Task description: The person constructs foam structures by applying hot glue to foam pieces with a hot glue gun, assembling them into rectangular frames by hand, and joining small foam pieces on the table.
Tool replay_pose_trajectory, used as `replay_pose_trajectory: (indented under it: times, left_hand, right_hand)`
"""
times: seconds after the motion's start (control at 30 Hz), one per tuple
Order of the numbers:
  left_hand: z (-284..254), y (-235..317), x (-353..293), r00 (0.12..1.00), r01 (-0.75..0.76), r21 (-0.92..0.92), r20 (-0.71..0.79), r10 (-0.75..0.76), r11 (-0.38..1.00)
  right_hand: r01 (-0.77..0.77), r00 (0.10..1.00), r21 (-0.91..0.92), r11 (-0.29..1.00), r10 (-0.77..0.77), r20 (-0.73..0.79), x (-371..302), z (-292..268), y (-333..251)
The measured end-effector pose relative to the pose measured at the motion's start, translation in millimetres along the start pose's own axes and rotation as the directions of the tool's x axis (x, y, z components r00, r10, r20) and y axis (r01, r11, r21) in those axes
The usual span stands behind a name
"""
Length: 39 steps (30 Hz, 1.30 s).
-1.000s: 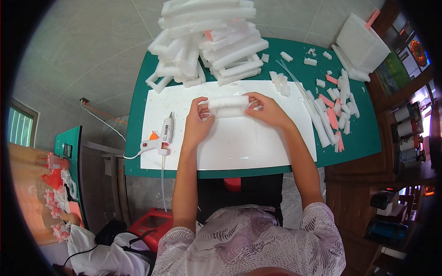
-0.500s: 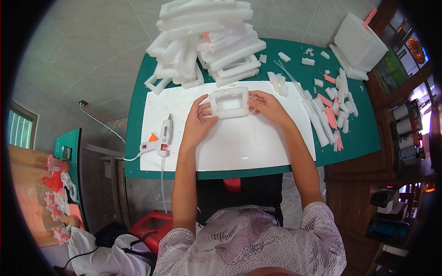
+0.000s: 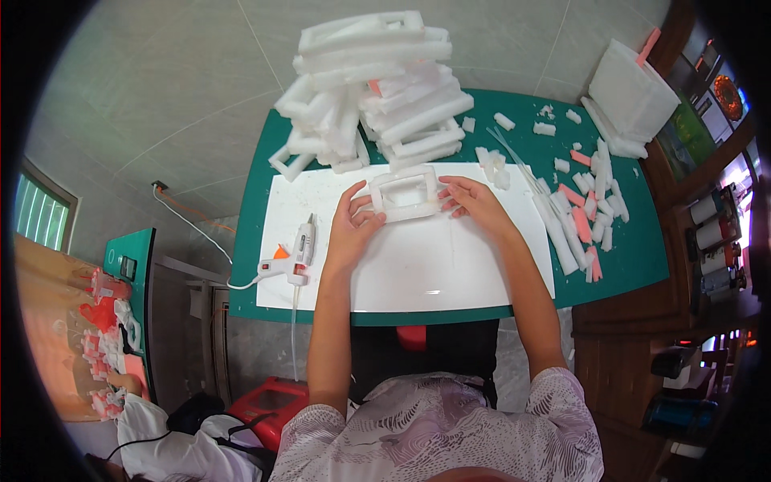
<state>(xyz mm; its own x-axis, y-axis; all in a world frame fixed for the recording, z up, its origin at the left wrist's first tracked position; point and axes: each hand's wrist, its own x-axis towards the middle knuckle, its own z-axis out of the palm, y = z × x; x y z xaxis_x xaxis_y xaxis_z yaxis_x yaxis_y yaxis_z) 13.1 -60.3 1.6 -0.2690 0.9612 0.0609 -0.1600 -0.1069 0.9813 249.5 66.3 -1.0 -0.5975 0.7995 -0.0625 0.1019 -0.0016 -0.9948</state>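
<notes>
A small rectangular frame of white foam bars [image 3: 408, 212] sits on the white board [image 3: 450, 269], its middle open. My left hand [image 3: 350, 231] holds its left side, the thumb at the near left corner and the fingers along the edge. Beside the right end is my right hand [image 3: 475, 205], fingers loosely bent and spread, seemingly just off the foam. On the board left of my left hand lies a white glue gun [image 3: 302, 251] with an orange trigger, a clear glue stick trailing from its back.
Foam frames are piled high [image 3: 377, 56] at the back. Foam strips [image 3: 562, 233], pink and white pieces [image 3: 598, 193] and clear sticks [image 3: 511, 151] lie at right on the green table [image 3: 642, 257]. White foam slabs [image 3: 626, 96] stand behind them. Another person's white sleeve [image 3: 161, 442] shows lower left.
The view has shifted, so the table sits lower and slightly right. My right hand's fingers have loosened and drawn a little away from the foam frame; my left hand still holds it.
</notes>
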Motion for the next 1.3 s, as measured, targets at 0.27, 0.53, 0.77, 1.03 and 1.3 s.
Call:
replay_pose_trajectory:
  times: [0.27, 0.53, 0.77, 1.03, 1.3]
  left_hand:
    - [11, 82, 5, 0.937, -0.284, -0.042, -0.222, 0.268, 0.958]
    - [1, 205, 125, 0.884, -0.440, 0.104, -0.126, 0.450, 0.892]
    - [12, 229, 173, 0.906, -0.300, 0.471, -0.131, 0.402, 0.830]
    - [-4, 214, 149, 0.721, -0.462, 0.668, -0.100, 0.686, 0.583]
    - [53, 172, 88, 0.707, -0.520, 0.714, 0.051, 0.706, 0.469]
  right_hand:
    - [-0.040, 0.989, 0.080, 0.996, 0.051, -0.140, -4, -2, 2]
    - [0.015, 0.997, -0.076, 0.997, -0.020, -0.070, 8, 15, 17]
    - [0.012, 0.997, -0.104, 0.994, -0.020, -0.079, 6, 12, 17]
    - [0.041, 0.990, -0.188, 0.981, -0.066, -0.126, 9, 12, 24]
    - [0.187, 0.964, -0.241, 0.952, -0.225, -0.139, 17, 23, 27]
